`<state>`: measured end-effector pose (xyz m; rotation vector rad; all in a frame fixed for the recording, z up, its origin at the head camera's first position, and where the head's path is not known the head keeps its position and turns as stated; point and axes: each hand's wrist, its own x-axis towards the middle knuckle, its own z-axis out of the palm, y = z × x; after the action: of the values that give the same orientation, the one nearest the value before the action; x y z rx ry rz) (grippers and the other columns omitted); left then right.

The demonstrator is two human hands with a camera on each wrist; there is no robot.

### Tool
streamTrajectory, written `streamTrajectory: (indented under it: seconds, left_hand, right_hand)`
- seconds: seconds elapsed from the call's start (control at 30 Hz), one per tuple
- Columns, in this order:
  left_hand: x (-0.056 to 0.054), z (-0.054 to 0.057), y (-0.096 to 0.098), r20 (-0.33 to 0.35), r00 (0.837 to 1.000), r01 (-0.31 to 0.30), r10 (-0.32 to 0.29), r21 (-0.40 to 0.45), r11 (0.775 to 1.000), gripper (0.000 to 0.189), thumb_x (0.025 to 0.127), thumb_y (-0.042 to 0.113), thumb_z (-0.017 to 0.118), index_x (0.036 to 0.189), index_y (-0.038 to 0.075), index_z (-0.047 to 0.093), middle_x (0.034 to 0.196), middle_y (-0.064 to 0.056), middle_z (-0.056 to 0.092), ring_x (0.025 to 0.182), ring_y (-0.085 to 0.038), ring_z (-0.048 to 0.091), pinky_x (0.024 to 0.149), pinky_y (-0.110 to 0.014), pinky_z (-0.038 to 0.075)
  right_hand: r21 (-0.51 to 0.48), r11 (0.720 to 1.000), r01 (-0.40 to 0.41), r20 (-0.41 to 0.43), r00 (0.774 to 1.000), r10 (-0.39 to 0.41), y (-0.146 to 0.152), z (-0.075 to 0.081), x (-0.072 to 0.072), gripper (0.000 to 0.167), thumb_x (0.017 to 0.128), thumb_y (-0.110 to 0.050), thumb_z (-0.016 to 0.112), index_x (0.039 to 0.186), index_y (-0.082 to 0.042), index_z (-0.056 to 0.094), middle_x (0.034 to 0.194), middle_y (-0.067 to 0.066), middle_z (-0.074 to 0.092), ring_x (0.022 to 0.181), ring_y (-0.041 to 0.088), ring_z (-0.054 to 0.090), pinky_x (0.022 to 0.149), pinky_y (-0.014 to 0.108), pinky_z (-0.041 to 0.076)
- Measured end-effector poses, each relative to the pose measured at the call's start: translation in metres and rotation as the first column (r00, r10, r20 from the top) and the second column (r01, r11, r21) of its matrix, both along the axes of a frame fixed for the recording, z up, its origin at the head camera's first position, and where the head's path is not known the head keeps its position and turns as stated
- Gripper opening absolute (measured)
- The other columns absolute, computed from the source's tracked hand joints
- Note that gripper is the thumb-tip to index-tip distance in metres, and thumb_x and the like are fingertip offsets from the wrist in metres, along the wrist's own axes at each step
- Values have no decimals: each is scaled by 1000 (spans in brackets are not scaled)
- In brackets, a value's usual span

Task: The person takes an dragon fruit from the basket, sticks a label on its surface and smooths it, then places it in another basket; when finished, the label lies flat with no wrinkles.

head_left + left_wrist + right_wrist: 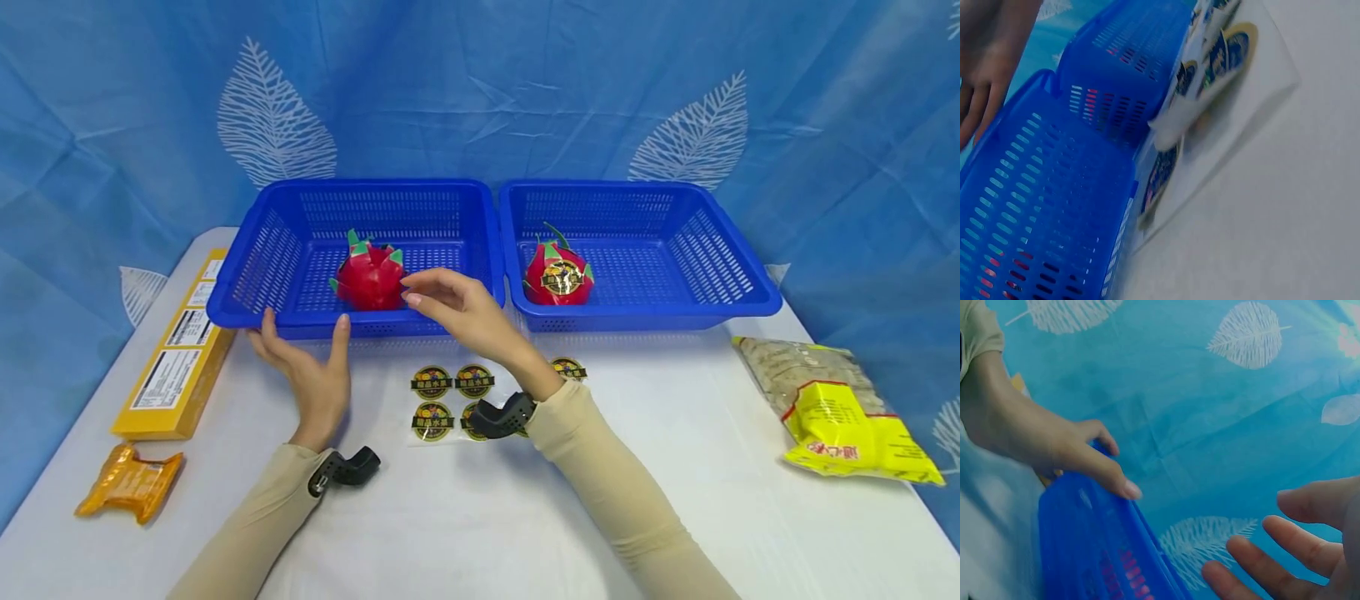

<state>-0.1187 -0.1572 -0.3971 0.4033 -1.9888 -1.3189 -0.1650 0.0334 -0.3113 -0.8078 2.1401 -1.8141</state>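
Observation:
My left hand (318, 387) is at the front rim of the left blue basket (258, 321), fingers spread, with thumb and fingertips right at the rim. In that basket sits a red dragon fruit (371, 279) with green-tipped scales. My right hand (468, 312) hovers over the basket's front right part, fingertips beside the dragon fruit, holding nothing; the right wrist view shows its fingers (1260, 565) apart and loosely bent. Another dragon fruit (536, 275) lies in the right blue basket (645, 317), bearing a round black and gold sticker (562, 277).
A sheet of round stickers (432, 421) lies before the baskets, partly hidden under my right wrist. At the left are a yellow box (176, 358) and a small orange packet (131, 483). A yellow and clear bag (840, 417) lies at the right. Blue cloth (480, 83) hangs behind.

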Motion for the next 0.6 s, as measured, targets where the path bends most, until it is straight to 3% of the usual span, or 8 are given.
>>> streamTrajectory:
  seconds: [0.23,0.37,0.6]
  left_hand:
    - [-2,-1,1,-62,998,20,-21,-11,1000,82,81,32,65,140,10,12,149,-12,-5,139,-14,2,114,-26,4]
    - [-2,-1,1,-53,998,14,-15,-8,1000,82,81,33,65,140,11,13,149,-13,-3,139,-15,3,114,-26,4]
    - [0,-1,-2,-30,999,20,-19,15,1000,82,82,36,64,141,15,11,149,-9,-4,139,-12,0,115,-28,3]
  right_hand:
    - [-123,992,4,-13,1000,-6,-32,-6,-16,31,91,-14,53,118,0,55,120,13,58,112,19,56,93,24,46]
    - [-161,987,-20,-6,1000,19,-50,-6,-30,32,91,-12,53,122,-1,53,125,14,56,115,16,54,95,21,44]
    - [-180,984,15,13,1000,-12,-71,14,-39,38,91,-8,50,127,1,48,131,16,51,120,23,51,95,20,44]
